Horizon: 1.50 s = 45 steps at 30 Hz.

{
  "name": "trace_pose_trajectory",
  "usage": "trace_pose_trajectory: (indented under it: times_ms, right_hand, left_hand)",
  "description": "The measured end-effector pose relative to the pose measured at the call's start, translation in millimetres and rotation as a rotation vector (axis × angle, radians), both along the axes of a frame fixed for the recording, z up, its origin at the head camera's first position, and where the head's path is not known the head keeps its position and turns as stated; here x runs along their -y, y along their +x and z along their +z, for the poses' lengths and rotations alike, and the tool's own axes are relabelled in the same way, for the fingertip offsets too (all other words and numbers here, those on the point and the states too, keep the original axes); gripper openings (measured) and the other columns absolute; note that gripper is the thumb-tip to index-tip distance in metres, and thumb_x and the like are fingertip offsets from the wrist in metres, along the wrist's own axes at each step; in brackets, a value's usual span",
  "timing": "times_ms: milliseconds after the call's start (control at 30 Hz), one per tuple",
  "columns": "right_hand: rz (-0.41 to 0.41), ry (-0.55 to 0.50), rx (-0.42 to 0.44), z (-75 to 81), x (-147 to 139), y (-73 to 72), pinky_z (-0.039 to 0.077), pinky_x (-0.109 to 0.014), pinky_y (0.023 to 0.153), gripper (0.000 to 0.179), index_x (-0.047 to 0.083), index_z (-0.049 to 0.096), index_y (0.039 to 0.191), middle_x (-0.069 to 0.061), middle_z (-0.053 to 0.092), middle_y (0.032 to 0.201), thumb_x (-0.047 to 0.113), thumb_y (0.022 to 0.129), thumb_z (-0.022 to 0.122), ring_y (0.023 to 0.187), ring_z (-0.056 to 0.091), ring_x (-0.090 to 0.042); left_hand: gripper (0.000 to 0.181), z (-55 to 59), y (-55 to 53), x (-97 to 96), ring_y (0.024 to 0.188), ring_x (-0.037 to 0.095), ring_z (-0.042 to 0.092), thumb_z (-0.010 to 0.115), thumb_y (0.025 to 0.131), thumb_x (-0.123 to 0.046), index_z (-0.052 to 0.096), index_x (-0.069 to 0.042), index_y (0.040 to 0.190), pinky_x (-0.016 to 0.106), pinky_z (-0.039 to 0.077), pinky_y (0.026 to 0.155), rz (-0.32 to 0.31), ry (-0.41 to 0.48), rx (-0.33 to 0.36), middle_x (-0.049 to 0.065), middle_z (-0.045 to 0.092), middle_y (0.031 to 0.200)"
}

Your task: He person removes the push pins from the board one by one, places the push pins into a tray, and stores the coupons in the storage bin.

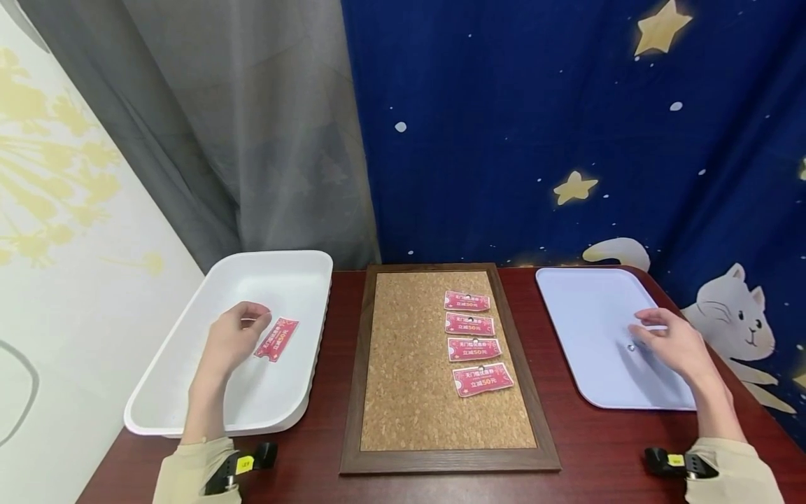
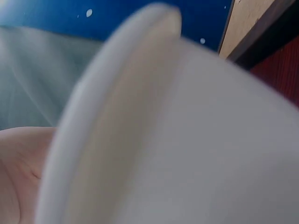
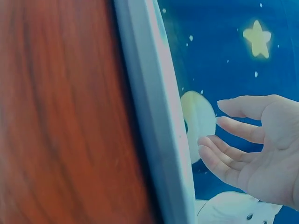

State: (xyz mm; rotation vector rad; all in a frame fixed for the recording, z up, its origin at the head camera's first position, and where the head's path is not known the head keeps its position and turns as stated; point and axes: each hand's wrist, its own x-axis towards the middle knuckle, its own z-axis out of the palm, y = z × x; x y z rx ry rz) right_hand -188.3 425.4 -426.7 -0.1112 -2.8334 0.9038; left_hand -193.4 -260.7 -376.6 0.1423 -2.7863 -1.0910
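My left hand (image 1: 234, 334) hovers over the white bin (image 1: 321, 294) with its fingers loosely bent. Just right of its fingertips, a red coupon (image 1: 277, 339) lies slanted in the bin. The left wrist view has only part of the palm (image 2: 23, 172), the fingers being hidden behind the bin's rim. Above the pale tray (image 1: 585, 308) is my right hand (image 1: 676, 343), and a small clear pushpin (image 1: 632, 347) lies close below its fingertips. In the right wrist view this hand (image 3: 261, 149) has gently curved, separated fingers and holds nothing.
Between bin and tray lies a cork board (image 1: 415, 364) in a brown wooden frame. Several red coupons (image 1: 474, 349) are pinned in a column along its right side. The dark red table (image 1: 604, 448) meets a blue star-patterned curtain (image 1: 478, 175) at the back.
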Motion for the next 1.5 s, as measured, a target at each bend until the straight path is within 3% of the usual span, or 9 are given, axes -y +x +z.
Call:
trace_pose_trajectory:
  times_ms: [133,267,400,667,833,1133,1300,1500]
  right_hand:
    - [0.022,-0.019,0.002,5.1,11.0,-1.9,0.050,-0.058,0.080,0.048,-0.009,0.052,0.131,-0.037,0.053,0.129,0.030,0.103,0.058,0.109,0.055,-0.053]
    - [0.052,-0.001,-0.031,10.6,22.7,-4.3,0.055,-0.040,0.073,0.047,-0.009,0.054,0.130,-0.035,0.056,0.126,0.027,0.101,0.061,0.106,0.059,-0.051]
    - [0.085,-0.006,-0.077,15.5,38.1,-5.8,0.049,-0.018,0.063,0.043,-0.009,0.055,0.128,-0.035,0.058,0.124,0.022,0.099,0.065,0.103,0.062,-0.049]
    - [0.172,-0.015,-0.176,24.2,74.5,-4.1,0.045,-0.010,0.067,0.036,-0.007,0.059,0.122,-0.031,0.062,0.119,0.016,0.096,0.069,0.096,0.067,-0.043]
    - [0.218,-0.010,-0.196,26.0,93.6,-2.3,0.049,-0.015,0.070,0.034,-0.004,0.060,0.121,-0.028,0.064,0.116,0.016,0.095,0.070,0.093,0.068,-0.038]
    - [0.319,-0.008,-0.208,29.7,128.8,4.6,0.057,-0.043,0.077,0.033,-0.002,0.061,0.121,-0.022,0.064,0.114,0.014,0.094,0.071,0.091,0.068,-0.031]
    - [0.393,-0.020,-0.233,26.1,145.9,6.1,0.056,-0.037,0.076,0.026,0.002,0.064,0.116,-0.015,0.067,0.109,0.010,0.093,0.073,0.087,0.067,-0.023]
    - [0.461,-0.068,-0.177,24.7,165.4,6.4,0.055,-0.031,0.075,0.023,0.000,0.065,0.113,-0.011,0.068,0.103,0.009,0.093,0.073,0.086,0.066,-0.018]
  left_hand:
    - [0.028,3.6,0.9,-12.6,0.113,0.046,0.059,0.056,0.102,-0.016,0.060,0.006,0.118,0.055,0.050,0.091,-0.040,-0.001,-0.064,0.029,0.063,0.117]
    - [0.023,3.3,-0.7,-25.4,0.109,0.043,0.063,0.057,0.101,-0.012,0.062,0.006,0.114,0.053,0.050,0.092,-0.087,0.004,-0.129,0.026,0.065,0.112]
    - [0.019,3.3,-1.6,-40.6,0.103,0.040,0.065,0.057,0.100,-0.009,0.064,0.005,0.111,0.052,0.051,0.090,-0.126,0.001,-0.175,0.024,0.067,0.107]
    - [0.013,5.2,-0.5,-67.0,0.097,0.035,0.066,0.060,0.097,-0.004,0.066,0.004,0.106,0.050,0.054,0.086,-0.213,-0.009,-0.263,0.020,0.067,0.102]
    - [0.011,6.5,3.0,-79.7,0.095,0.031,0.066,0.061,0.097,-0.003,0.066,0.002,0.106,0.049,0.054,0.084,-0.271,-0.015,-0.268,0.016,0.067,0.101]
    - [0.007,2.2,9.8,-115.0,0.086,0.021,0.062,0.064,0.096,-0.004,0.067,-0.002,0.102,0.040,0.054,0.079,-0.375,-0.012,-0.262,0.008,0.066,0.094]
    - [0.006,-8.1,11.4,-135.9,0.081,0.016,0.060,0.066,0.095,-0.004,0.068,-0.004,0.101,0.036,0.052,0.074,-0.421,-0.036,-0.249,0.005,0.064,0.091]
    - [0.007,-17.2,15.6,-159.3,0.080,0.011,0.059,0.067,0.094,-0.003,0.068,-0.003,0.101,0.030,0.052,0.071,-0.487,-0.013,-0.179,0.001,0.063,0.090]
